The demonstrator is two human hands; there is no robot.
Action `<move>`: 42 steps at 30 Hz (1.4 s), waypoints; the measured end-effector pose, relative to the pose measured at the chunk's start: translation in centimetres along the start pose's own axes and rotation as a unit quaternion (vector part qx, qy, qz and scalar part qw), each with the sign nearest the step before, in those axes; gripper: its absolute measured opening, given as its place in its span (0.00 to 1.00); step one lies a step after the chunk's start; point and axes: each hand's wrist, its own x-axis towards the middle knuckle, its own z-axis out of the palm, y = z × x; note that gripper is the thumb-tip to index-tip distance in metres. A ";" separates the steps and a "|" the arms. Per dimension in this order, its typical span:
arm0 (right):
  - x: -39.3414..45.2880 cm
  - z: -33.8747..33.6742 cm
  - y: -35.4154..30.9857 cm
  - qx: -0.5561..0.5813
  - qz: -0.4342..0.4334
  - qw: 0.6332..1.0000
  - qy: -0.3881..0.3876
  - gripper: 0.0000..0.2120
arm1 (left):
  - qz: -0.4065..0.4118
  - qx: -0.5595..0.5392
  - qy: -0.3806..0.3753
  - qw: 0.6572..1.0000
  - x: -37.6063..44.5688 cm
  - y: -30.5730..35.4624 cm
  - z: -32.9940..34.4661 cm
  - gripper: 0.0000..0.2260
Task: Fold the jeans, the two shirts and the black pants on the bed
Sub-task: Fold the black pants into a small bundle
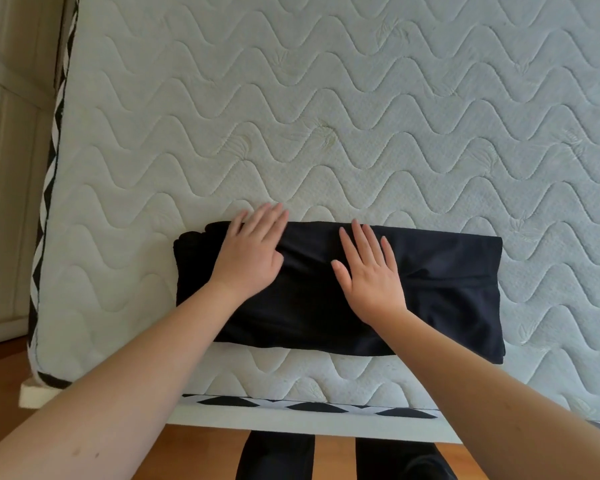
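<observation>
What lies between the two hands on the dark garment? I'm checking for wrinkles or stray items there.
Head view: between the left hand and right hand lies only bare black garment fabric with shallow creases.

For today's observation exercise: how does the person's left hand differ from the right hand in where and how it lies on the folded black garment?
The left hand lies nearer the folded black garment's left end; the right hand lies near its middle. The left hand's fingertips reach past the far edge onto the white quilted mattress; the right hand's stay on the cloth. The left hand's fingers lie closer together; the right's spread wider. Both lie flat, palms down.
</observation>
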 end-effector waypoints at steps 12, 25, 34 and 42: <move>-2.7 -0.5 11.1 -0.076 0.074 0.994 -0.017 0.31 | 0.066 0.044 -0.110 0.991 1.1 11.3 4.8 0.26; -7.0 -3.6 17.9 0.232 0.390 0.886 0.095 0.30 | 0.113 0.038 -0.152 0.981 3.9 19.4 4.9 0.29; -6.0 -4.1 18.6 0.306 0.355 0.883 0.016 0.17 | 0.126 0.055 -0.169 0.976 3.7 19.6 5.2 0.30; -9.0 -5.5 23.8 0.336 0.358 0.870 0.047 0.20 | 0.169 0.013 -0.169 0.971 5.3 24.1 5.1 0.28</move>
